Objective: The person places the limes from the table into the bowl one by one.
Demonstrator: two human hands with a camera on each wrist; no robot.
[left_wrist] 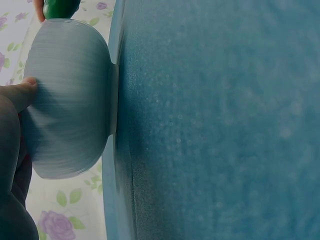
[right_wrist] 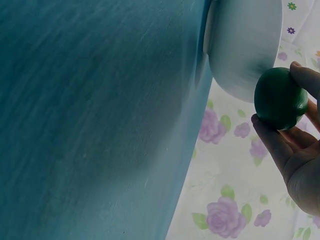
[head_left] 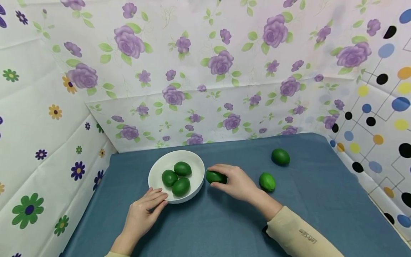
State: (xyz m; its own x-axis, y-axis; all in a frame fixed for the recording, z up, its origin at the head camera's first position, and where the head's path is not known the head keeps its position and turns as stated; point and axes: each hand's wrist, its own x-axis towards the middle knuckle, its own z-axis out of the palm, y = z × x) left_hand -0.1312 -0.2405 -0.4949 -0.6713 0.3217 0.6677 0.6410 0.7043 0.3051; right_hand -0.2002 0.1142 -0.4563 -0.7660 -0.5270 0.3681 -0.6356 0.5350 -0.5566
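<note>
A white bowl [head_left: 154, 170] on the table holds three green limes [head_left: 181, 187] in the head view. My left hand [head_left: 143, 210] pinches the bowl's near left rim, its thumb against the outer wall, as the left wrist view shows. Between the thumb and fingers of my right hand [head_left: 236, 182] is another lime [right_wrist: 280, 98], lifted above the table just beside the bowl's right rim. The right wrist view shows its thumb on one side of the lime and fingertips on the other.
Two more limes lie on the blue tablecloth [head_left: 224, 228] to the right: a brighter one [head_left: 267, 182] near my right forearm and a darker one [head_left: 280, 157] farther back. Flowered sheeting [head_left: 192, 89] rises behind the table, with patterned sheets at both sides.
</note>
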